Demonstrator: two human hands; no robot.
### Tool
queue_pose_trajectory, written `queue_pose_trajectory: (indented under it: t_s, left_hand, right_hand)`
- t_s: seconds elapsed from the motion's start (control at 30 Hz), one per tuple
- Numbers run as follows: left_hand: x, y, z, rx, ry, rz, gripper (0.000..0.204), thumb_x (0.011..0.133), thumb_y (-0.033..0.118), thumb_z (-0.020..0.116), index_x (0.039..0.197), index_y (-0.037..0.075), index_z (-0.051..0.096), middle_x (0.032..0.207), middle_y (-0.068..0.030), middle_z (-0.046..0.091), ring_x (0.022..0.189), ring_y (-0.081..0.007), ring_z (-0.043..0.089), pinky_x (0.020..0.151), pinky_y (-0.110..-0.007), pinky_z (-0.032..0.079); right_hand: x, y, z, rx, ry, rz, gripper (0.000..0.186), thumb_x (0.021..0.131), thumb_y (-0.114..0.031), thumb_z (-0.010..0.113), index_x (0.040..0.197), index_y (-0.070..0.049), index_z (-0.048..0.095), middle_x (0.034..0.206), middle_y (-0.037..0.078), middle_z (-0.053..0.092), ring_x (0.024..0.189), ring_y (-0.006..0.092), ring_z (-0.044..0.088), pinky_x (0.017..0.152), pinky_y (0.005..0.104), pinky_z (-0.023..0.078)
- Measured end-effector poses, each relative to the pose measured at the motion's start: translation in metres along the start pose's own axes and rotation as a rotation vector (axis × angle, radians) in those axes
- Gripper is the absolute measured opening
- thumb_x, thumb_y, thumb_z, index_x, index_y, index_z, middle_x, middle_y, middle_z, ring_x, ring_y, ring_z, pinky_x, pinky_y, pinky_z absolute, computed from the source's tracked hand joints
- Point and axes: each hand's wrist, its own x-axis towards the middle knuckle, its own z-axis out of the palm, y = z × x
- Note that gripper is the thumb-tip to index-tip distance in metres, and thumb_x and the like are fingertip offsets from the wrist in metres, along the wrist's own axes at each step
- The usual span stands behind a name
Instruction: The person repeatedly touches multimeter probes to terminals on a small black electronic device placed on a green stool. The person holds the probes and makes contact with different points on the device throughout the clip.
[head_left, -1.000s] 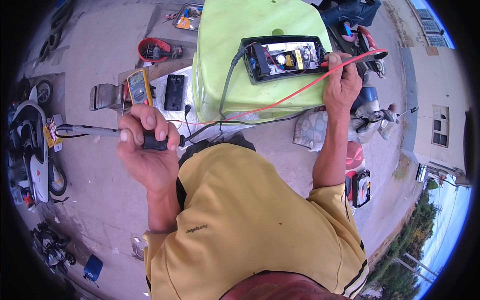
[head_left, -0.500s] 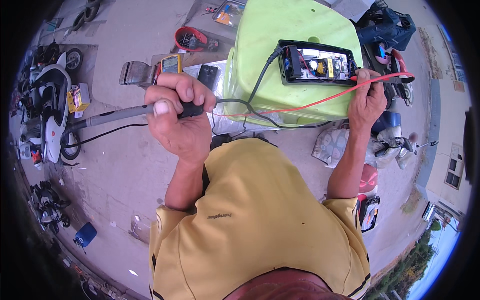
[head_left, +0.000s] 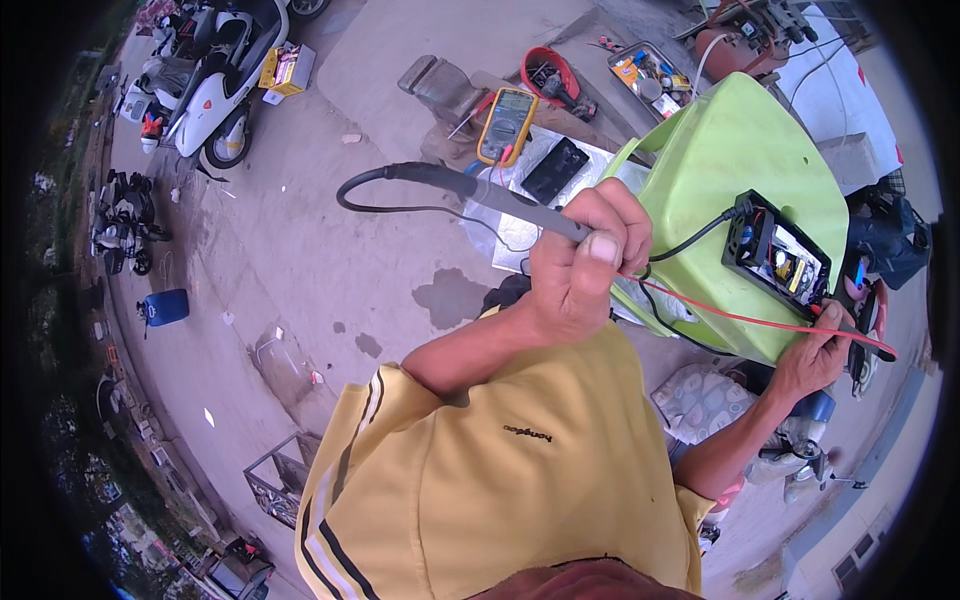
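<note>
Left hand [head_left: 580, 265] clenched round grey soldering iron [head_left: 500, 195], raised over ground. Right hand [head_left: 815, 350] pinches red probe [head_left: 860, 335] beside open black box [head_left: 780, 255] on green stool [head_left: 730, 170]. Yellow carton [head_left: 287, 67] by scooter [head_left: 205, 85].

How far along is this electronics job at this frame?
Done: the black electronics box sits opened on the green plastic stool, board exposed. In hand: the left hand grips a grey corded tool; the right hand holds a red lead. Left: neither tool visibly touches the board; the box is unclosed.
</note>
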Motion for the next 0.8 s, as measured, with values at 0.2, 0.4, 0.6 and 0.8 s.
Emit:
queue_pose_trajectory:
  t_s: [0.2, 0.4, 0.6, 0.8]
  left_hand:
    - [0.0, -0.002, -0.003, -0.004, 0.027, 0.028, 0.024, 0.101, 0.02, 0.04, 0.082, 0.005, 0.038, 0.081, -0.0111, 0.045, 0.063, -0.0152, 0.045, 0.053, -0.031, 0.043]
    - [0.003, 0.001, -0.008, -0.008, 0.032, 0.002, 0.024, 0.101, 0.021, 0.04, 0.082, 0.005, 0.038, 0.081, -0.0109, 0.045, 0.063, -0.0155, 0.045, 0.053, -0.03, 0.043]
    - [0.003, 0.0, -0.011, -0.013, 0.037, 0.006, 0.026, 0.1, 0.024, 0.042, 0.083, 0.005, 0.038, 0.081, -0.0108, 0.044, 0.062, -0.0158, 0.044, 0.052, -0.031, 0.043]
    - [0.004, 0.001, -0.011, -0.009, 0.045, -0.029, 0.027, 0.1, 0.026, 0.043, 0.083, 0.006, 0.037, 0.081, -0.0107, 0.044, 0.062, -0.0163, 0.043, 0.052, -0.032, 0.042]
  right_hand:
    - [0.001, 0.001, -0.001, -0.044, 0.003, 0.011, 0.029, 0.103, -0.024, 0.057, 0.098, 0.003, 0.064, 0.088, 0.006, 0.065, 0.079, 0.0137, 0.057, 0.074, 0.0277, 0.048]
    - [0.0, 0.007, -0.001, -0.028, 0.003, -0.016, 0.027, 0.104, -0.023, 0.055, 0.097, 0.003, 0.064, 0.087, 0.005, 0.064, 0.079, 0.013, 0.056, 0.074, 0.0275, 0.047]
    - [0.0, -0.001, -0.001, -0.043, 0.003, -0.024, 0.027, 0.104, -0.021, 0.055, 0.096, 0.004, 0.063, 0.088, 0.006, 0.065, 0.079, 0.0132, 0.057, 0.075, 0.0279, 0.048]
    - [-0.002, -0.009, 0.0, -0.03, 0.019, -0.037, 0.027, 0.104, -0.021, 0.055, 0.096, 0.004, 0.063, 0.091, 0.007, 0.064, 0.081, 0.0139, 0.057, 0.076, 0.0286, 0.048]
